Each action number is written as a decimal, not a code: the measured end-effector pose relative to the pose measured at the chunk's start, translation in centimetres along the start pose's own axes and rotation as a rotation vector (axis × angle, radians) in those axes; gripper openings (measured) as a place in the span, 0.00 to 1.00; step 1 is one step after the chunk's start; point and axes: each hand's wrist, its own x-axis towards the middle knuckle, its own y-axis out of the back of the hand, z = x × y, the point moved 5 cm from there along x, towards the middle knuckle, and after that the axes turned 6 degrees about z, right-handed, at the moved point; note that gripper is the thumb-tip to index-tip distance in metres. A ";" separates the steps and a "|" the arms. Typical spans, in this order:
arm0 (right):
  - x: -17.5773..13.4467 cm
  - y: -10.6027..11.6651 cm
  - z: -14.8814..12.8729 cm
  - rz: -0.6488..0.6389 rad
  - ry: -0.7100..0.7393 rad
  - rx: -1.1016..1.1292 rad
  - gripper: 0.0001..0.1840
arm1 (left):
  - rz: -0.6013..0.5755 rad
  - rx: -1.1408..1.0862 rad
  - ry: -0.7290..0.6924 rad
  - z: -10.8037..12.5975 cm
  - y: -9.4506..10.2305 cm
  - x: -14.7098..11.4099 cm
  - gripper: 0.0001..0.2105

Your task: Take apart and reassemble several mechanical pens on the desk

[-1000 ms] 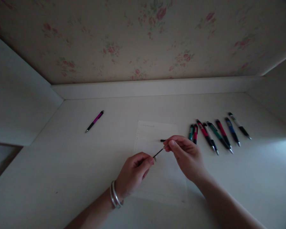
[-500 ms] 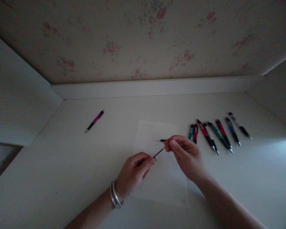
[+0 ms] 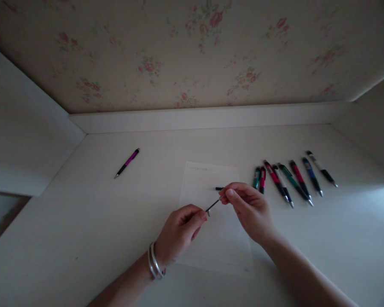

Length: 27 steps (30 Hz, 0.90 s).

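A thin dark pen refill (image 3: 213, 205) runs slantwise between my two hands, above a sheet of paper (image 3: 217, 243). My left hand (image 3: 181, 230), with two silver bangles at the wrist, pinches its lower end. At the upper end, the fingertips of my right hand (image 3: 248, 207) are closed on it; whether they also hold a small part there I cannot tell. A small silver pen tip (image 3: 209, 212) shows beside my left fingertips. Just left of my right fingers is a short black piece (image 3: 219, 188), partly hidden by them.
Several pens lie at the right, among them a blue pen (image 3: 312, 176), a green pen (image 3: 292, 181) and a black-and-white pen (image 3: 321, 168). A purple pen (image 3: 127, 163) lies alone at the left. A white ledge (image 3: 192, 119) and side panels bound the desk.
My right fingertips have shifted very slightly down and left along the refill. My left hand and the pens on the desk have stayed put.
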 end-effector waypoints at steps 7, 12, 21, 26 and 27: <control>0.0 0.0 0.1 -0.002 -0.004 0.003 0.03 | -0.004 -0.002 0.009 -0.3 0.0 0.2 0.16; -0.1 -0.1 0.1 -0.020 -0.002 -0.001 0.02 | -0.007 0.002 0.003 -0.3 0.0 0.1 0.16; -0.1 -0.1 0.1 -0.022 0.006 -0.021 0.02 | -0.001 0.004 0.002 -0.2 0.0 0.1 0.16; -0.2 -0.3 0.0 -0.029 0.014 -0.045 0.02 | 0.001 -0.006 0.006 -0.1 0.0 0.1 0.16; -0.2 -0.4 0.0 -0.035 0.011 -0.060 0.03 | 0.002 -0.007 0.009 -0.1 -0.1 0.1 0.16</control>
